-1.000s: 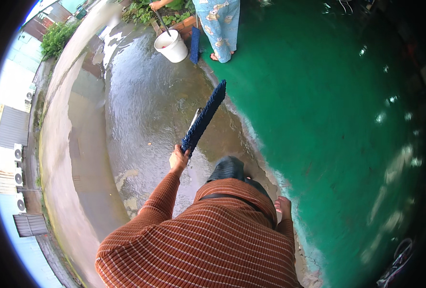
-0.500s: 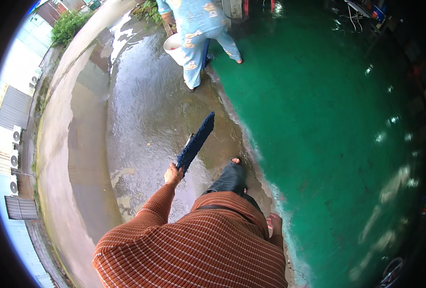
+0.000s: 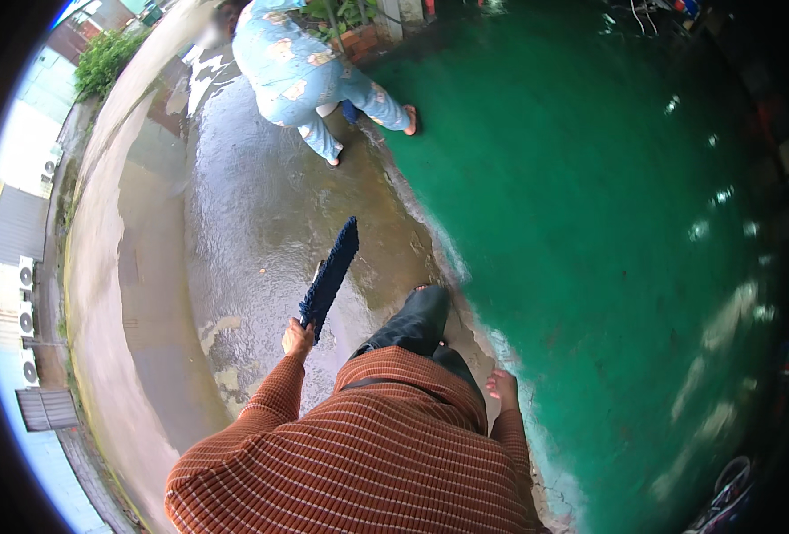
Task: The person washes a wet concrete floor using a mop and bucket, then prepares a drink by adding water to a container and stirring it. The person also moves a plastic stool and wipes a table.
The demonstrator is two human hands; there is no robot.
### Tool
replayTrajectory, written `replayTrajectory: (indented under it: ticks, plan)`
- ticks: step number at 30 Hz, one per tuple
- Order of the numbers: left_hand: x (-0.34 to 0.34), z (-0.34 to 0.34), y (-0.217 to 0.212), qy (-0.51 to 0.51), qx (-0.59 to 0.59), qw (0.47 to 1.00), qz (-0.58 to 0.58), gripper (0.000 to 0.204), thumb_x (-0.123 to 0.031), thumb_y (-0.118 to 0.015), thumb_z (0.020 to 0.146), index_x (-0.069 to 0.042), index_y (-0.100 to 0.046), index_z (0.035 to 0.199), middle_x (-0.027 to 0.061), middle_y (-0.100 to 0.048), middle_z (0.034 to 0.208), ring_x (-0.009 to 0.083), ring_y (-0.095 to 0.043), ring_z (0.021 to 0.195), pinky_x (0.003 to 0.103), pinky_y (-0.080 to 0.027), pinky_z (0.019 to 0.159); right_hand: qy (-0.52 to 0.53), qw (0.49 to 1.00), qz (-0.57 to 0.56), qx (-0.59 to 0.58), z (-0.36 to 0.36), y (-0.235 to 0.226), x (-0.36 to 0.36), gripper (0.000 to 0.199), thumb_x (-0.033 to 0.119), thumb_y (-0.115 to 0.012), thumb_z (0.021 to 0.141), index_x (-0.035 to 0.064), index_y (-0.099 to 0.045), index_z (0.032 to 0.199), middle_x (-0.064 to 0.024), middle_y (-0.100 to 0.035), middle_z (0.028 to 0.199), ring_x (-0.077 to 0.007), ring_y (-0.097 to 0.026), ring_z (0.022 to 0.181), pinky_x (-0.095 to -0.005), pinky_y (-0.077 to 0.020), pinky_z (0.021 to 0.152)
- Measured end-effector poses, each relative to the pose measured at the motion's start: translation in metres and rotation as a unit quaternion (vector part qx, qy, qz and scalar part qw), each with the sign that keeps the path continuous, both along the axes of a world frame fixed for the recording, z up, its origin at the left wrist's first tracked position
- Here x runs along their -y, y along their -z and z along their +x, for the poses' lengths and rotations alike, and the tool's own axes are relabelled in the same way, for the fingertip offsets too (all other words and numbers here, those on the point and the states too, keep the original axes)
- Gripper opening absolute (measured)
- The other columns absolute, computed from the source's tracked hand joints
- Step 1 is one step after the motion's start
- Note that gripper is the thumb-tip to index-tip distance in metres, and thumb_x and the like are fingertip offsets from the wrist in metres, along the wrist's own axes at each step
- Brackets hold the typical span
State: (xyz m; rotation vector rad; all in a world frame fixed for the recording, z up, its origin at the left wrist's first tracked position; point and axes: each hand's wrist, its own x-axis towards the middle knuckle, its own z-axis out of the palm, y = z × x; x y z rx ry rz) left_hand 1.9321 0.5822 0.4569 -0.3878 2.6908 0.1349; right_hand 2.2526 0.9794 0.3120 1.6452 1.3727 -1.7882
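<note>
My left hand [image 3: 296,339] grips the handle end of a long dark blue brush [image 3: 330,274]. The brush points up and away over the wet concrete ground [image 3: 252,222]. My right hand [image 3: 502,388] hangs at my side beyond its brown striped sleeve, loose and holding nothing, just over the edge of the green painted floor [image 3: 608,205]. My dark trouser leg [image 3: 412,325] steps forward between the hands.
Another person in light blue patterned clothes [image 3: 296,71] bends over at the top, feet on the line between concrete and green floor. Plants and a brick planter [image 3: 359,36] stand behind them. A curved kerb [image 3: 101,267] and wall-mounted units [image 3: 28,303] lie to the left.
The other person has bent down and turned left, now hiding the white bucket. My left hand has kept hold of the brush and my leg has stepped forward.
</note>
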Motion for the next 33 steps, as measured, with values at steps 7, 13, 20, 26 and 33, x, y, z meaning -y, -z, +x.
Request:
replayTrajectory:
  ticks: [7, 13, 20, 26, 33]
  plan:
    - [-0.056, -0.023, 0.012, -0.008, -0.022, 1.000, -0.003, 0.052, -0.048, -0.053, 0.078, -0.003, -0.046, 0.104, 0.0245, -0.059, 0.094, 0.0385, -0.057, 0.090, 0.043, -0.044, 0.077, -0.059, 0.997, 0.049, -0.032, -0.068, -0.030, -0.087, 0.029, 0.014, -0.052, 0.081, 0.0059, -0.055, 0.108, -0.0072, -0.063, 0.087, -0.0142, -0.058, 0.064, -0.0302, -0.0474, 0.055]
    - [-0.176, -0.093, 0.027, -0.011, -0.004, 0.999, -0.030, 0.050, -0.047, -0.054, 0.076, -0.003, -0.047, 0.098, 0.0236, -0.060, 0.089, 0.0388, -0.058, 0.086, 0.045, -0.045, 0.074, -0.063, 0.987, 0.118, -0.087, -0.175, -0.046, -0.269, 0.030, 0.015, -0.051, 0.082, 0.0040, -0.054, 0.110, -0.0087, -0.063, 0.092, -0.0161, -0.060, 0.075, -0.0318, -0.0499, 0.061]
    - [-0.378, -0.235, 0.021, 0.033, 0.012, 0.998, -0.051, 0.040, -0.038, -0.056, 0.077, -0.004, -0.047, 0.096, 0.0208, -0.061, 0.085, 0.0358, -0.060, 0.082, 0.045, -0.046, 0.071, -0.062, 0.990, 0.119, -0.033, -0.305, -0.069, -0.502, 0.029, 0.013, -0.049, 0.084, 0.0040, -0.054, 0.111, -0.0088, -0.062, 0.094, -0.0161, -0.061, 0.075, -0.0307, -0.0504, 0.061]
    - [-0.575, -0.349, -0.048, 0.035, 0.053, 0.995, -0.072, 0.048, -0.045, -0.053, 0.078, -0.002, -0.048, 0.100, 0.0202, -0.062, 0.089, 0.0354, -0.060, 0.085, 0.042, -0.045, 0.077, 0.093, 0.996, 0.008, -0.016, -0.336, -0.107, -0.614, 0.020, 0.016, -0.052, 0.082, 0.0086, -0.055, 0.101, -0.0044, -0.059, 0.077, -0.0139, -0.056, 0.061, -0.0255, -0.0421, 0.046]
    - [-0.722, -0.430, -0.097, 0.048, 0.069, 0.994, -0.063, 0.047, -0.045, -0.053, 0.077, -0.003, -0.048, 0.100, 0.0209, -0.061, 0.090, 0.0365, -0.060, 0.085, 0.043, -0.045, 0.077, 0.113, 0.990, -0.085, 0.001, -0.206, -0.071, -0.625, 0.012, 0.000, -0.048, 0.078, 0.0033, -0.055, 0.087, -0.0082, -0.054, 0.065, -0.0189, -0.053, 0.051, -0.0290, -0.0394, 0.038]
